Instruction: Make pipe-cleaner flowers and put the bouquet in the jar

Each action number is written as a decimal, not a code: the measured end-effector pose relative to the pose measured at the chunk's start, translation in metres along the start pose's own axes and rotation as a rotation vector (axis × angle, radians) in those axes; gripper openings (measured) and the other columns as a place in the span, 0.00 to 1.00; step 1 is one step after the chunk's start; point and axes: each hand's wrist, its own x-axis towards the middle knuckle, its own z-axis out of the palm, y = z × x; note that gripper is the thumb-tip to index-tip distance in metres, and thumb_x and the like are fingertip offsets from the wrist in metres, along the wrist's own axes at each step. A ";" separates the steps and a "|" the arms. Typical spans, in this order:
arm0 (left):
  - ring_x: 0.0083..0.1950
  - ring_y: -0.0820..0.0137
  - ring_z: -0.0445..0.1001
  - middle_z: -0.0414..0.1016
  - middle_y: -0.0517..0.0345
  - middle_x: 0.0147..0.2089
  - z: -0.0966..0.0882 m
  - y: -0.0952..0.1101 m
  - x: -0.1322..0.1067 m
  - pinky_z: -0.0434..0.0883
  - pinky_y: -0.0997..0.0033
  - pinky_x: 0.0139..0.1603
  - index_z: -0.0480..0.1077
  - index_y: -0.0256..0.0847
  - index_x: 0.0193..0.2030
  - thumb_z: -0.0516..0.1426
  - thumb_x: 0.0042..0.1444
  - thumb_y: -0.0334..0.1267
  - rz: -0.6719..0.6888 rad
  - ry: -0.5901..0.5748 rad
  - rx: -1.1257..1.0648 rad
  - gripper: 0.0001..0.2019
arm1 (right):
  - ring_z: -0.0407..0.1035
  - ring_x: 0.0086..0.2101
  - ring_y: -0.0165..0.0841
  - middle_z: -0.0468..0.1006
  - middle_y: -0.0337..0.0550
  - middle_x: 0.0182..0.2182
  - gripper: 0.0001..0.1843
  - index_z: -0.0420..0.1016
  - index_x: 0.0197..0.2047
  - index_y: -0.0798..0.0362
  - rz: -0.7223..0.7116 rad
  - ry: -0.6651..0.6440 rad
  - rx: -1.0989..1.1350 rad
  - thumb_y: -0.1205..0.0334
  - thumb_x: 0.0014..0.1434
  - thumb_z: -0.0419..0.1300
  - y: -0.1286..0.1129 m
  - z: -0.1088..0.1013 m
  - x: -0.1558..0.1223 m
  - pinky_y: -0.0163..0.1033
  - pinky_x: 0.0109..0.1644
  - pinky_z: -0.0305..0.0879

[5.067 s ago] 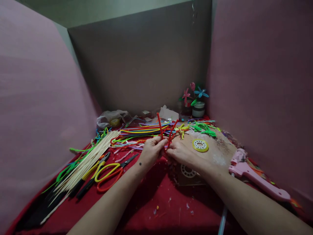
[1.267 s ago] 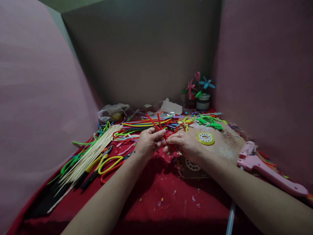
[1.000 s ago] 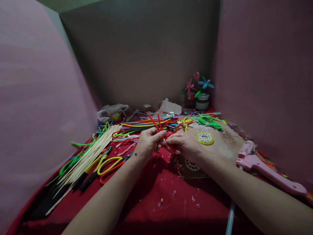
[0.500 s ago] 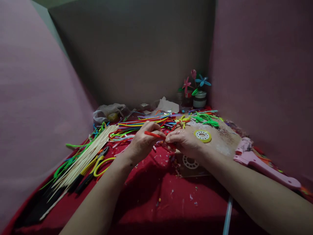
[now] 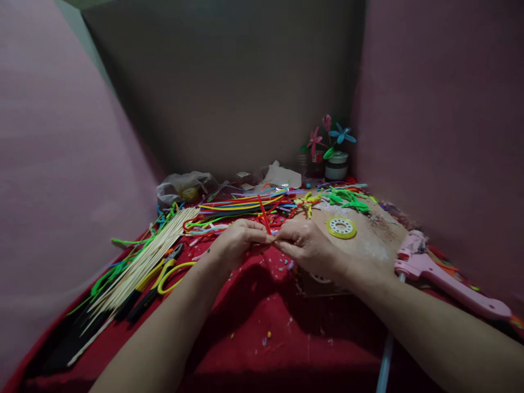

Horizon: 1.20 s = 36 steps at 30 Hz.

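Observation:
My left hand [image 5: 235, 244] and my right hand [image 5: 305, 245] meet fingertip to fingertip over the red cloth [image 5: 262, 327]. Both pinch a red pipe cleaner [image 5: 264, 214], one end of which sticks up between them. Behind the hands lies a heap of coloured pipe cleaners [image 5: 241, 206]. A yellow tape ring [image 5: 341, 227] rests just right of my right hand on a brown board [image 5: 368, 245].
Wooden skewers [image 5: 143, 262], pliers and yellow-handled scissors [image 5: 174, 270] lie at the left. A pink glue gun [image 5: 442, 275] lies at the right. Green pipe-cleaner pieces [image 5: 347, 200] and a jar with pipe-cleaner flowers [image 5: 335, 164] sit at the back right. Pink and grey panels wall the space.
The red pipe cleaner's two upright ends have been worked down; one short end now stands between the fingertips. Both hands have stayed together at the middle, turning against each other.

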 end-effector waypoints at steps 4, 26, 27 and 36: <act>0.15 0.79 0.55 0.59 0.62 0.14 -0.002 -0.003 0.005 0.55 0.76 0.18 0.64 0.34 0.15 0.61 0.37 0.34 -0.090 -0.106 -0.281 0.10 | 0.57 0.25 0.29 0.67 0.41 0.19 0.13 0.69 0.19 0.55 -0.120 0.139 -0.141 0.70 0.53 0.53 -0.003 0.001 -0.002 0.36 0.32 0.53; 0.31 0.71 0.64 0.68 0.57 0.27 -0.002 0.016 -0.016 0.63 0.73 0.35 0.72 0.39 0.26 0.58 0.50 0.39 0.470 0.040 0.401 0.06 | 0.56 0.21 0.26 0.65 0.36 0.17 0.09 0.72 0.20 0.55 0.188 0.023 0.477 0.64 0.49 0.56 -0.016 -0.006 0.000 0.35 0.28 0.53; 0.28 0.73 0.62 0.66 0.59 0.25 -0.001 0.013 -0.014 0.61 0.75 0.31 0.70 0.38 0.25 0.58 0.50 0.39 0.373 0.011 0.319 0.08 | 0.56 0.21 0.26 0.65 0.37 0.17 0.10 0.73 0.20 0.55 0.115 0.065 0.348 0.65 0.50 0.56 -0.016 -0.005 -0.001 0.35 0.29 0.53; 0.24 0.76 0.63 0.66 0.60 0.23 0.003 0.008 -0.008 0.61 0.77 0.27 0.66 0.37 0.25 0.53 0.55 0.40 0.352 0.111 0.303 0.11 | 0.58 0.21 0.26 0.68 0.38 0.18 0.11 0.74 0.22 0.56 0.308 0.029 0.587 0.60 0.51 0.57 -0.008 -0.001 0.004 0.34 0.27 0.54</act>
